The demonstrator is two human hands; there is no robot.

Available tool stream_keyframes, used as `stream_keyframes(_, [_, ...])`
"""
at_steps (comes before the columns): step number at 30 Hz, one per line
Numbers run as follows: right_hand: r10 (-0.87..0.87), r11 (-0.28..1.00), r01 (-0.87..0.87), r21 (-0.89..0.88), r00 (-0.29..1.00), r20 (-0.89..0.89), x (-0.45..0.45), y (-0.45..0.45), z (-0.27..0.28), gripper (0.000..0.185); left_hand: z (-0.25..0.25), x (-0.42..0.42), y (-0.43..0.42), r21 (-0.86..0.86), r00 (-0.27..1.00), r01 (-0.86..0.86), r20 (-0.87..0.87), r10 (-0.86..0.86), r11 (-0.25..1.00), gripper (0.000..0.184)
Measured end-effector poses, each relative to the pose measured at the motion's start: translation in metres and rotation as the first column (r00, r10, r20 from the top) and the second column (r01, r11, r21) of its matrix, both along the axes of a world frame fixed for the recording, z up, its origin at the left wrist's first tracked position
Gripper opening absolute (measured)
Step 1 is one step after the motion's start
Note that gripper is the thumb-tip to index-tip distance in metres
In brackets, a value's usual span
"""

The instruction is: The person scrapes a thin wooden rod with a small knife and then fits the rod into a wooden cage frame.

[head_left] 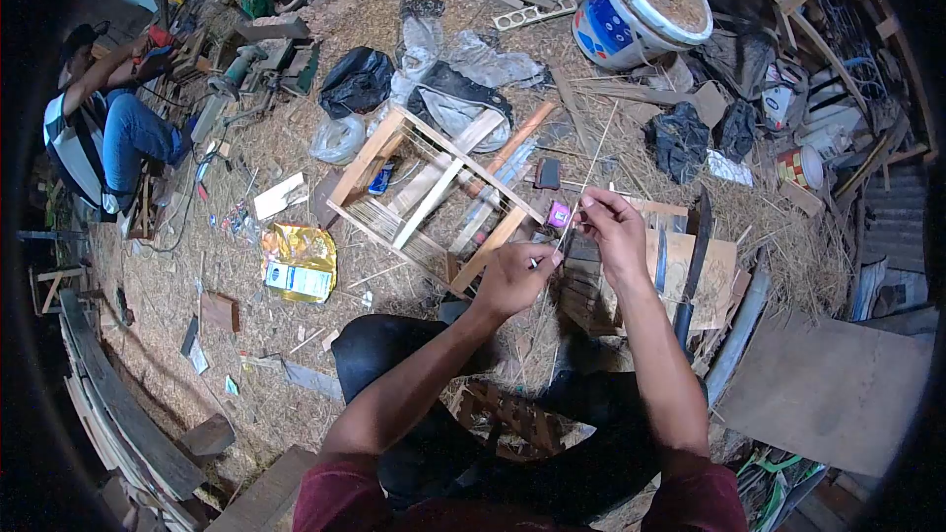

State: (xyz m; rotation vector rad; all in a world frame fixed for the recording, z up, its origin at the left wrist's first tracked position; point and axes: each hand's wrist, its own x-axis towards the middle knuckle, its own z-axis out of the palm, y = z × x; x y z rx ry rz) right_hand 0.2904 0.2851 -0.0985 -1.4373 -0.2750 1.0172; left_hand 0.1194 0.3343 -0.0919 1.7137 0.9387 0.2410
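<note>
My left hand (pixel 514 279) is closed in a pinch near the lower end of a thin light strip (pixel 595 160), with a small object with a pale tip also between its fingers. Higher on the same strip, my right hand (pixel 613 229) pinches it with thumb and fingertips. The strip slants up and away to the right. Just beyond my hands lies a pink tape measure (pixel 559 215). A wooden frame (pixel 430 199) with crossbars rests on the ground to the left of my hands.
A long-bladed knife (pixel 698 254) lies on boards at the right. A white bucket (pixel 642 8) stands at the back. Black plastic bags (pixel 678 142) and a gold packet (pixel 299 263) lie on the shavings. Another person (pixel 118 128) sits at the far left.
</note>
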Motion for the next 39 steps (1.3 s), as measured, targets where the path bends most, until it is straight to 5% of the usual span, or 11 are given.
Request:
stream_keyframes(7, [0.030, 0.999, -0.028, 0.028, 0.996, -0.087, -0.009, 0.022, -0.014, 0.013, -0.015, -0.008, 0.007, -0.015, 0.995, 0.021, 0.101, -0.019, 1.000, 0.021])
stream_keyframes(10, [0.024, 0.999, -0.024, 0.044, 1.000, -0.001, -0.003, 0.026, -0.014, 0.013, -0.025, -0.013, 0.027, 0.052, 0.944, 0.082, 0.316, -0.094, 0.995, 0.017])
stream_keyframes(12, [0.067, 0.998, -0.069, 0.010, 0.994, 0.090, 0.004, 0.028, -0.008, 0.013, -0.027, -0.031, 0.059, 0.462, 0.970, 0.019, 0.208, -0.129, 0.887, 0.022])
stream_keyframes(13, [0.093, 0.996, -0.092, -0.011, 0.988, 0.125, 0.004, 0.027, -0.004, 0.013, -0.045, -0.037, 0.070, 0.491, 0.984, -0.176, 0.120, 0.134, 0.853, 0.030])
stream_keyframes(15, [0.225, 0.974, -0.218, -0.065, 0.966, 0.126, -0.001, 0.026, -0.001, 0.012, -0.051, -0.050, 0.100, 0.593, 0.900, -0.195, -0.209, 0.383, 0.781, 0.049])
stream_keyframes(16, [0.294, 0.954, -0.281, -0.104, 0.945, 0.142, -0.004, 0.023, -0.001, 0.010, -0.051, -0.056, 0.112, 0.568, 0.833, -0.124, -0.386, 0.396, 0.814, 0.055])
stream_keyframes(19, [0.434, 0.900, -0.410, -0.146, 0.873, 0.222, -0.013, 0.014, -0.005, 0.008, -0.123, -0.079, 0.140, 0.254, 0.870, 0.073, -0.489, 0.063, 0.964, 0.053])
stream_keyframes(24, [0.511, 0.856, -0.444, -0.266, 0.651, 0.561, -0.019, -0.006, 0.011, 0.014, -0.106, -0.082, 0.136, 0.406, 0.908, -0.103, -0.335, 0.252, 0.908, 0.039])
stream_keyframes(28, [0.438, 0.890, -0.383, -0.246, 0.573, 0.692, -0.026, -0.018, 0.050, 0.015, -0.017, -0.072, 0.136, 0.572, 0.885, -0.272, -0.167, 0.435, 0.774, 0.029])
stream_keyframes(32, [0.380, 0.899, -0.413, -0.145, 0.571, 0.728, -0.039, -0.039, 0.093, 0.015, 0.055, -0.077, 0.118, 0.573, 0.873, -0.264, -0.201, 0.445, 0.776, 0.034])
stream_keyframes(39, [0.316, 0.920, -0.378, -0.102, 0.565, 0.762, -0.050, -0.099, 0.143, 0.015, 0.072, -0.066, 0.084, 0.535, 0.988, -0.090, -0.055, 0.141, 0.840, 0.035])
